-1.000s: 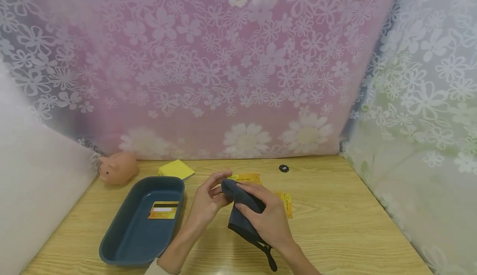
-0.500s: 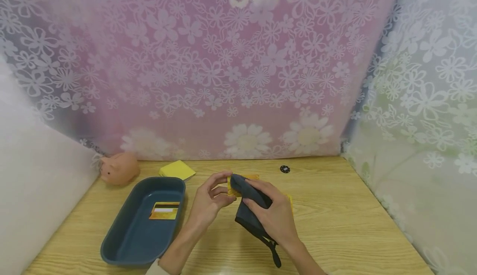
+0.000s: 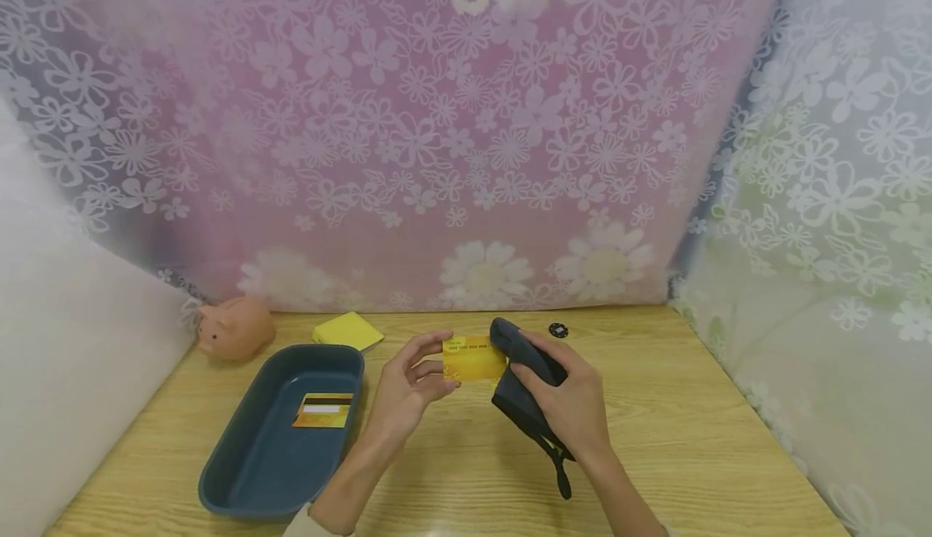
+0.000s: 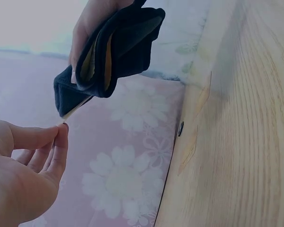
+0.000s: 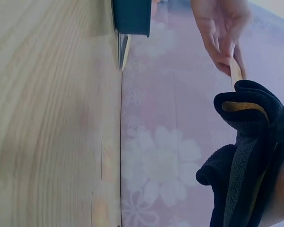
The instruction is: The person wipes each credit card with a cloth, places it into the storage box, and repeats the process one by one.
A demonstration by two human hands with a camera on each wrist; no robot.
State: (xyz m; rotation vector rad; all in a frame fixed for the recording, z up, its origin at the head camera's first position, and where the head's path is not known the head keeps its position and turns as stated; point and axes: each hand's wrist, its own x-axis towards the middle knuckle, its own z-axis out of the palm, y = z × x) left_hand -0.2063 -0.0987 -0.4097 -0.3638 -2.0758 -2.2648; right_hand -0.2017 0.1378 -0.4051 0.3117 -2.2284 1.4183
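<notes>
In the head view my left hand [image 3: 411, 391] pinches the left edge of a yellow bank card [image 3: 473, 359], held upright with its number side showing. My right hand [image 3: 571, 391] grips a folded dark blue cloth [image 3: 520, 387] with black edging and a hanging loop. A fold of the cloth overlaps the card's right end. The left wrist view shows the thumb and fingertips of the left hand [image 4: 33, 165] on the card's edge, the cloth [image 4: 118, 52] close above it. Yellowish inner layers show in the folds of the cloth [image 5: 241, 107] in the right wrist view.
A blue tray [image 3: 255, 492] on the left holds another bank card [image 3: 324, 410], stripe side up. Behind it stand a piggy bank [image 3: 235, 331] and a yellow notepad [image 3: 348, 330]. A black poker chip [image 3: 558, 330] lies at the back. Cards [image 4: 188, 153] lie flat on the wooden table.
My right hand has moved to the right with the cloth, uncovering most of the card. My left hand has stayed nearly in place, fingers on the card's edge.
</notes>
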